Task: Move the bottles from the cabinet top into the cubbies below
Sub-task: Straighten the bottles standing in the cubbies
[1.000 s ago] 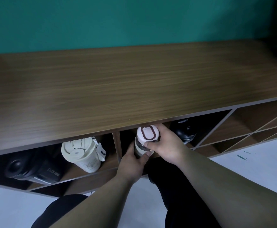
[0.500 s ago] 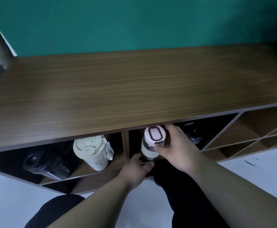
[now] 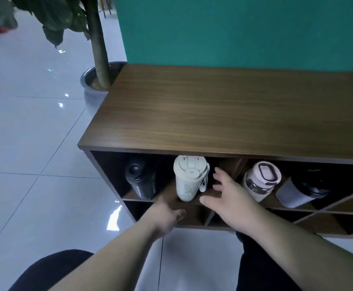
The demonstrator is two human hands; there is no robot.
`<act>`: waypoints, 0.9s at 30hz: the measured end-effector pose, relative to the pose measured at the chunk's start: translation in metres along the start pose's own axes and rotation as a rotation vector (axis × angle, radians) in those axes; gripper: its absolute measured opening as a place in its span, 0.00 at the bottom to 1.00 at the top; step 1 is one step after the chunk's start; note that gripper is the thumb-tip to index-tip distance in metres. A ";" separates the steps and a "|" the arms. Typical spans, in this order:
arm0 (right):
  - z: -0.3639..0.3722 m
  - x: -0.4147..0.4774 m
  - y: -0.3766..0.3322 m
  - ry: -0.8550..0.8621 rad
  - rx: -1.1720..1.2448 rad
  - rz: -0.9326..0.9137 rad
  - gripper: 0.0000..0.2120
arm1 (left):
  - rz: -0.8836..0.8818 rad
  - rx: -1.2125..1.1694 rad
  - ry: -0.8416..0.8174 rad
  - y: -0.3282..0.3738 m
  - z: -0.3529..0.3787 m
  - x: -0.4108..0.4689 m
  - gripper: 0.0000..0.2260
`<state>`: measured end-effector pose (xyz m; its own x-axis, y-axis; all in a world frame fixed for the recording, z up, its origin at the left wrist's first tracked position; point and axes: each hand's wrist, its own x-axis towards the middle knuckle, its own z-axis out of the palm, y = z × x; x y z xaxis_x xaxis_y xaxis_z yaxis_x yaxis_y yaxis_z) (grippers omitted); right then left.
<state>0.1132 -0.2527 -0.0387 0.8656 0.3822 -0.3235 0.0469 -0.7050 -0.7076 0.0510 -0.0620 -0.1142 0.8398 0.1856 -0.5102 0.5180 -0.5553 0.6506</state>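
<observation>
The wooden cabinet top (image 3: 224, 114) is bare. In the left cubby stand a black bottle (image 3: 141, 181) and a cream lidded tumbler (image 3: 189, 179). The cubby to its right holds a clear bottle with a pale pink lid (image 3: 260, 180) and a grey-and-black bottle (image 3: 301, 192). My right hand (image 3: 228, 196) hovers open in front of the divider between the cream tumbler and the pink-lidded bottle, touching neither. My left hand (image 3: 167, 215) is lower, at the shelf edge under the tumbler, with fingers loosely apart and holding nothing.
A potted plant in a grey pot (image 3: 96, 85) stands by the cabinet's left end. Behind the cabinet is a teal wall (image 3: 234, 28). Lower cubbies with diagonal dividers (image 3: 328, 208) run to the right. Glossy white floor tiles (image 3: 28, 143) lie on the left.
Both hands have let go of the pink-lidded bottle, which now stands in the cubby. My right hand has moved left and opened. The view has swung left, showing the cabinet's end.
</observation>
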 end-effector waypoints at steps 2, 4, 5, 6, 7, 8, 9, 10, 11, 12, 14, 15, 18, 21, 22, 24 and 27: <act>0.003 0.009 -0.003 0.052 0.009 -0.001 0.57 | 0.012 -0.022 0.027 0.004 -0.004 0.003 0.30; 0.006 0.017 -0.008 0.084 0.049 -0.018 0.53 | -0.008 -0.062 0.063 0.011 -0.009 0.005 0.40; 0.007 0.020 -0.012 0.097 0.059 -0.032 0.50 | -0.015 -0.082 0.086 0.012 -0.010 0.008 0.45; 0.008 0.023 -0.015 0.111 0.065 -0.035 0.47 | -0.011 -0.097 0.098 0.014 -0.012 0.010 0.49; 0.010 0.027 -0.017 0.124 0.071 -0.036 0.44 | 0.001 -0.115 0.104 0.015 -0.012 0.013 0.51; 0.011 0.029 -0.019 0.132 0.079 -0.032 0.42 | 0.011 -0.120 0.107 0.017 -0.013 0.015 0.51; 0.013 0.032 -0.020 0.137 0.083 -0.027 0.41 | 0.019 -0.124 0.113 0.018 -0.013 0.016 0.51; 0.016 0.034 -0.021 0.141 0.085 -0.018 0.40 | 0.030 -0.129 0.116 0.018 -0.013 0.019 0.51; 0.018 0.036 -0.022 0.145 0.086 -0.013 0.39 | 0.045 -0.137 0.117 0.018 -0.013 0.020 0.51; 0.019 0.037 -0.023 0.150 0.087 -0.008 0.39 | 0.064 -0.143 0.115 0.018 -0.012 0.022 0.50; 0.022 0.040 -0.024 0.158 0.083 -0.009 0.38 | 0.102 -0.164 0.117 0.019 -0.012 0.024 0.51; 0.022 0.041 -0.024 0.161 0.082 -0.008 0.37 | 0.108 -0.172 0.119 0.019 -0.013 0.025 0.51; 0.024 0.045 -0.023 0.158 0.078 -0.006 0.34 | 0.121 -0.186 0.123 0.020 -0.013 0.026 0.40; 0.026 0.051 -0.019 0.152 0.070 -0.017 0.34 | 0.128 -0.194 0.140 0.020 -0.011 0.028 0.30; 0.026 0.053 -0.017 0.154 0.068 -0.017 0.34 | 0.130 -0.192 0.143 0.021 -0.011 0.029 0.28; 0.027 0.055 -0.015 0.155 0.065 -0.022 0.35 | 0.130 -0.186 0.147 0.021 -0.009 0.029 0.27; 0.026 0.055 -0.013 0.151 0.063 -0.020 0.33 | 0.113 -0.183 0.155 0.022 -0.009 0.028 0.25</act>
<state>0.1474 -0.2063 -0.0638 0.9300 0.2989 -0.2142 0.0381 -0.6577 -0.7523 0.0874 -0.0620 -0.1094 0.9016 0.2607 -0.3452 0.4282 -0.4260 0.7970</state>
